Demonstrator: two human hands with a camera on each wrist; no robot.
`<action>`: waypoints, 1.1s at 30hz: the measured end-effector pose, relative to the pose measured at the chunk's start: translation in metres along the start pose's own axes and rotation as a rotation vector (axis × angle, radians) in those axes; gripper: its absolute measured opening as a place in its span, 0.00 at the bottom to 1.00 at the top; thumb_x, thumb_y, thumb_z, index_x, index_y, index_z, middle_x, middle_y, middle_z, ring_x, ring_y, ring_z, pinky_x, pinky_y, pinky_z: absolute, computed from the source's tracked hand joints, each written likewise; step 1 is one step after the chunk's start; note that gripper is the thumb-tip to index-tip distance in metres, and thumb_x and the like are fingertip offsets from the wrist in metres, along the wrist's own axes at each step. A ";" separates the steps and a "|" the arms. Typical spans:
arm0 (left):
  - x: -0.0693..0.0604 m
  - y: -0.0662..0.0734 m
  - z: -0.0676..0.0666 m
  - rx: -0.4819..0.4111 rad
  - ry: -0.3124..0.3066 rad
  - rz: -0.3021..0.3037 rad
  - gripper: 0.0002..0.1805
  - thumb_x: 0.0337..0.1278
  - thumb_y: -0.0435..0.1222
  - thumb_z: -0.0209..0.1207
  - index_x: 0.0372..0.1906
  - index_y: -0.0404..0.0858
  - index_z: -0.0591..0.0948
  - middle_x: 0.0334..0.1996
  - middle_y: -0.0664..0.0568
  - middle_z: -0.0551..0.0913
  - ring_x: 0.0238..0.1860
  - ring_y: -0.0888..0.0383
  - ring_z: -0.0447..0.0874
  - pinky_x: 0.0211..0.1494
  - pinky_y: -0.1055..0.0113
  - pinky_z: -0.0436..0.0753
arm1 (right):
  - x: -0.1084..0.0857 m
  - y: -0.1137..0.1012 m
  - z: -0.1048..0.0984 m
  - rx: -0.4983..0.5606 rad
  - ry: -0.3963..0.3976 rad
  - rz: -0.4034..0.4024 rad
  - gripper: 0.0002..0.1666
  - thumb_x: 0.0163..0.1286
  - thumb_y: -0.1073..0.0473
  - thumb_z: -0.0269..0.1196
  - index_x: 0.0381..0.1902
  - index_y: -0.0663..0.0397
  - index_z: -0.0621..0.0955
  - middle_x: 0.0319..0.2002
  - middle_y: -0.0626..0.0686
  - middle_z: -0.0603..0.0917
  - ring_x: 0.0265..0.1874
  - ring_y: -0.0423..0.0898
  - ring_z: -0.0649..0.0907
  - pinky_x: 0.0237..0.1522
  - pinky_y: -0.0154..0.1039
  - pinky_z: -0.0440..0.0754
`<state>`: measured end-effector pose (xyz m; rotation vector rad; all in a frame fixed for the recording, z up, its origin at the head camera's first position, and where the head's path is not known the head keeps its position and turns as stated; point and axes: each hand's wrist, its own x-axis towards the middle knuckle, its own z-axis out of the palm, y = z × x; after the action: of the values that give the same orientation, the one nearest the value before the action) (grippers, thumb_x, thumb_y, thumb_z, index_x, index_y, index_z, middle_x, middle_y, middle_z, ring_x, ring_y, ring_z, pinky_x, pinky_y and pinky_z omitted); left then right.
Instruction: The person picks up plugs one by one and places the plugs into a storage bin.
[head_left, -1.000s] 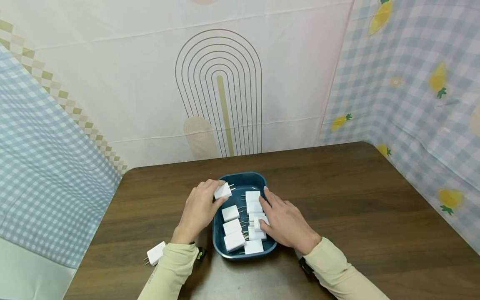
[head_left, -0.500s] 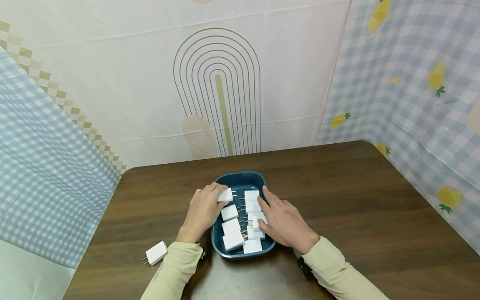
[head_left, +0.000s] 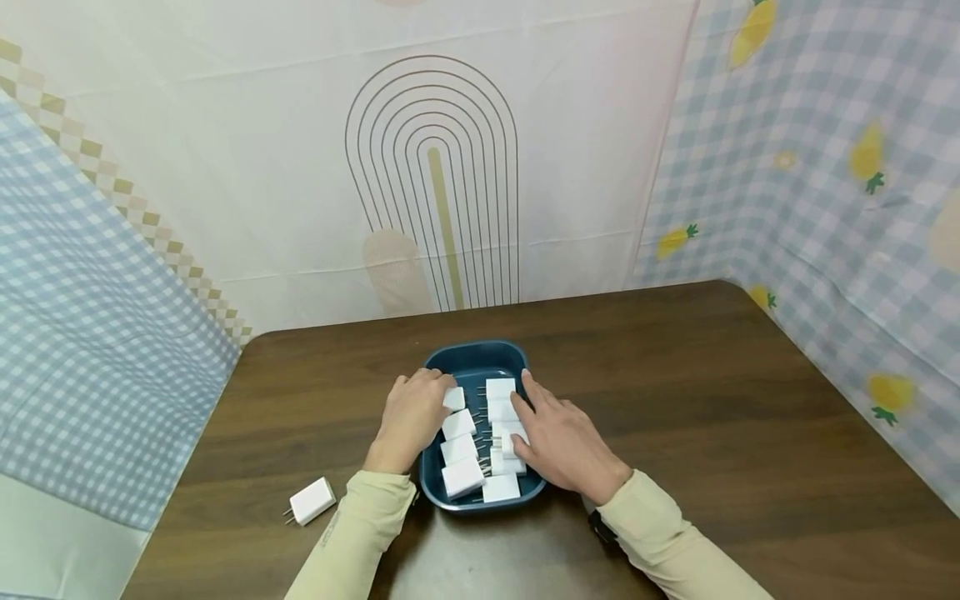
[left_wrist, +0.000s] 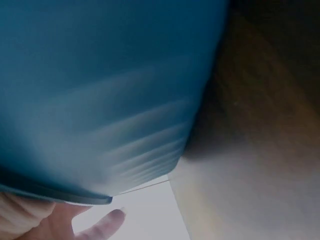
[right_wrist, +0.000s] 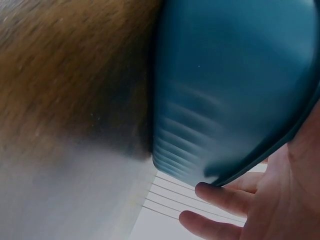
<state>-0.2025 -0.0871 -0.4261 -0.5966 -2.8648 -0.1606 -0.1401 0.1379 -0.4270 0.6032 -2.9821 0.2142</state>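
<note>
A blue tray (head_left: 480, 357) stands on the table with several white plug chargers in two columns, prongs facing inward. My left hand (head_left: 415, 417) reaches over the tray's left rim and pinches a charger (head_left: 455, 399) at the far end of the left column. My right hand (head_left: 573, 446) lies over the right rim, holding a charger (head_left: 507, 448) on top of the right column, with the thumb across it. The palm hides part of that charger. In the right wrist view, the right hand's other fingers (right_wrist: 225, 200) extend outside the tray wall (right_wrist: 210, 100).
One loose charger (head_left: 312, 501) lies on the brown wooden table (head_left: 645, 375), left of my left sleeve (head_left: 360, 525). Patterned cloth (head_left: 585, 167) hangs behind the table and along both sides.
My left hand has lowered its charger into the tray, bringing it level with the left column. The right hand has stayed almost still on its charger.
</note>
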 end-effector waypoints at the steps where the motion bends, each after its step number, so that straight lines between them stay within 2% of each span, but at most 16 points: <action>1: 0.001 0.001 0.000 0.010 -0.017 0.001 0.18 0.52 0.37 0.75 0.50 0.43 0.88 0.47 0.51 0.88 0.54 0.52 0.83 0.48 0.55 0.78 | 0.000 0.000 0.000 -0.002 -0.002 0.002 0.37 0.74 0.43 0.60 0.73 0.56 0.71 0.78 0.62 0.61 0.71 0.56 0.74 0.64 0.57 0.78; 9: 0.006 0.006 -0.003 0.065 -0.115 -0.019 0.18 0.56 0.39 0.72 0.52 0.44 0.87 0.47 0.51 0.89 0.54 0.53 0.82 0.47 0.56 0.77 | 0.001 -0.001 0.000 0.007 -0.022 0.012 0.37 0.74 0.43 0.59 0.74 0.56 0.70 0.79 0.62 0.60 0.72 0.57 0.73 0.64 0.58 0.77; 19: 0.004 0.008 -0.003 0.090 -0.148 -0.025 0.14 0.59 0.40 0.71 0.49 0.42 0.88 0.47 0.51 0.90 0.54 0.53 0.82 0.48 0.57 0.80 | 0.001 -0.001 0.000 0.007 -0.033 0.013 0.37 0.74 0.42 0.59 0.74 0.55 0.70 0.79 0.62 0.60 0.72 0.57 0.73 0.65 0.58 0.77; 22: 0.002 0.007 -0.003 0.078 -0.108 -0.025 0.08 0.62 0.37 0.68 0.44 0.43 0.90 0.42 0.51 0.90 0.47 0.53 0.83 0.43 0.59 0.79 | 0.002 -0.002 -0.001 0.010 -0.042 0.019 0.37 0.75 0.42 0.58 0.74 0.55 0.70 0.79 0.61 0.59 0.72 0.56 0.73 0.65 0.58 0.76; 25: -0.004 0.004 -0.002 0.036 -0.021 -0.012 0.07 0.63 0.33 0.64 0.39 0.43 0.91 0.39 0.52 0.90 0.42 0.55 0.84 0.40 0.61 0.79 | 0.002 -0.002 0.000 0.012 -0.041 0.017 0.37 0.75 0.42 0.58 0.74 0.55 0.70 0.80 0.62 0.59 0.72 0.56 0.72 0.65 0.59 0.76; 29: -0.018 0.000 -0.007 -0.013 0.106 0.022 0.07 0.62 0.33 0.65 0.42 0.43 0.91 0.43 0.53 0.90 0.46 0.55 0.86 0.45 0.60 0.84 | 0.001 -0.001 0.000 0.002 -0.016 0.004 0.36 0.75 0.43 0.58 0.73 0.56 0.71 0.79 0.63 0.60 0.72 0.57 0.73 0.64 0.58 0.77; 33: -0.039 -0.006 -0.020 -0.028 0.190 0.055 0.11 0.59 0.33 0.69 0.47 0.41 0.89 0.47 0.52 0.89 0.49 0.55 0.87 0.47 0.60 0.86 | 0.000 -0.001 0.001 -0.004 0.000 -0.002 0.36 0.74 0.43 0.59 0.73 0.57 0.71 0.78 0.63 0.61 0.71 0.57 0.74 0.63 0.58 0.78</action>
<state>-0.1666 -0.1107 -0.4162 -0.6294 -2.6649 -0.2359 -0.1399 0.1372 -0.4282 0.6063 -2.9807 0.2078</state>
